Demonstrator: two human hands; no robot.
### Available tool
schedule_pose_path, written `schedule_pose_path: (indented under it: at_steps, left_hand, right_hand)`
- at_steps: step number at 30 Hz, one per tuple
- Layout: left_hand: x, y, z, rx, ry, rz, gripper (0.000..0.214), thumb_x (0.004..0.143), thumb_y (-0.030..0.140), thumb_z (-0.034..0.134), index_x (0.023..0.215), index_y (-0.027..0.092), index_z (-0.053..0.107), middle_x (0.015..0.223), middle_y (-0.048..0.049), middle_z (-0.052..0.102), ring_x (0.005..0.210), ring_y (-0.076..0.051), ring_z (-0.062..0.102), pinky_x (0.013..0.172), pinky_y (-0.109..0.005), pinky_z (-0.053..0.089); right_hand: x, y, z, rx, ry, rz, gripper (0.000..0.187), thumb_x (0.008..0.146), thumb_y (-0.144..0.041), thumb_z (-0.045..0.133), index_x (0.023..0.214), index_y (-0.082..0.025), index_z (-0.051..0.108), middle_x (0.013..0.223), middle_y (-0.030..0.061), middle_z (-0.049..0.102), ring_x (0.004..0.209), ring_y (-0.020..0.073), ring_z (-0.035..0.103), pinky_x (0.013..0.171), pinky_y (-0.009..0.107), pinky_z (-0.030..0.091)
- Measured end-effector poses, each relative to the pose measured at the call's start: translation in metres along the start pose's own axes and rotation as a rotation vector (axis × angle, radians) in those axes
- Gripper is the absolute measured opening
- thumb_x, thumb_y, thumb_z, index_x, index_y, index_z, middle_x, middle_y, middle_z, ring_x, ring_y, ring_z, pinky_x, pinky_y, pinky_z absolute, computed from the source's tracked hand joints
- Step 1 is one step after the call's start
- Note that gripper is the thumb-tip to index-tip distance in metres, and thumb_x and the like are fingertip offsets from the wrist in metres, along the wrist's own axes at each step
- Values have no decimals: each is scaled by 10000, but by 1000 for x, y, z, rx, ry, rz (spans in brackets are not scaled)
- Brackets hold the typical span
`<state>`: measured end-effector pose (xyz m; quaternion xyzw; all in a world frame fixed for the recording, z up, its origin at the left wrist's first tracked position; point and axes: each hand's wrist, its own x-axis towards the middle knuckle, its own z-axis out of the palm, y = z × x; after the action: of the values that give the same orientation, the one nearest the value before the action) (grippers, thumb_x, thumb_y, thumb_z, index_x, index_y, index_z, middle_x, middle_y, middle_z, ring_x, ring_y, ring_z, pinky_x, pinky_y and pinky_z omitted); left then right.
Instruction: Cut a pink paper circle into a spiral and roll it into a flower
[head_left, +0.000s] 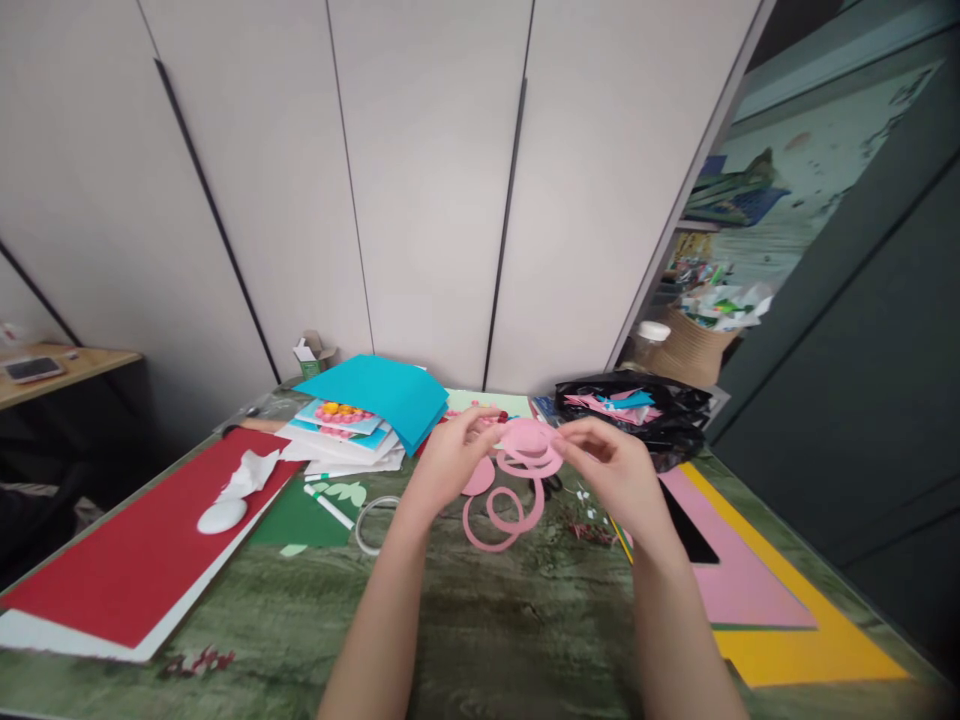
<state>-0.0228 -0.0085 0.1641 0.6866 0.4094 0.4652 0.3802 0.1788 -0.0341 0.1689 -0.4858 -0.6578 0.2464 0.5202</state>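
Between my two hands a pink paper circle (527, 436) is held up by its edges. My left hand (459, 450) pinches its left side, and my right hand (611, 462) pinches the right side. Below it, curved pink paper rings (517, 525) loop over the table; whether they are joined to the held piece I cannot tell. A pink paper disc (478, 477) shows just right of my left fingers. Near my left wrist lies a roll of tape (367, 535). A pencil (621, 540) lies beside my right wrist, partly hidden.
Red paper (150, 540) with a white oval object (222, 516) covers the left side. Blue sheets (375, 390) top a paper stack at the back. A black plastic bag (675, 410) with paper scraps stands back right, behind pink (750, 580) and yellow sheets (832, 640). Cabinet doors rise behind.
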Motion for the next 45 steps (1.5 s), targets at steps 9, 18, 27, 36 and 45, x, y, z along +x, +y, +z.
schedule_pose_path:
  at_steps: [9,18,27,36,45]
  left_hand:
    - [3,-5,5,-305,-246,-236,623,835,620,308,1251,186,472,662,-65,664,613,-189,660,616,-323,529]
    - [5,4,3,-479,-101,-68,527,725,328,665,1191,150,498,789,-52,683,734,-164,642,728,-309,512]
    - [1,11,-1,-218,23,-38,478,720,228,641,1177,156,520,815,-51,700,761,-160,649,718,-287,512]
    - [-6,13,-6,-88,-59,61,370,752,255,617,1114,185,596,837,-45,705,812,-159,647,733,-263,505]
    - [-4,6,-6,-57,-32,91,342,773,208,572,1112,173,601,913,-63,696,855,-161,641,806,-301,506]
  right_hand:
    - [0,-6,3,102,138,-55,146,722,-320,678,778,-190,646,771,20,659,701,145,604,648,252,480]
    - [-3,-3,5,14,96,3,226,746,-360,649,897,-194,623,770,37,679,698,165,608,632,268,464]
    - [1,-1,6,-104,-138,-20,401,775,-348,601,1148,-237,506,965,54,667,854,195,635,754,333,498]
    - [-1,-4,6,-244,-272,-108,559,775,-332,609,1301,-293,423,1262,52,542,1162,216,496,956,375,404]
    - [3,-4,5,-210,-204,-94,201,808,-356,552,890,-194,635,763,12,613,704,152,536,677,268,430]
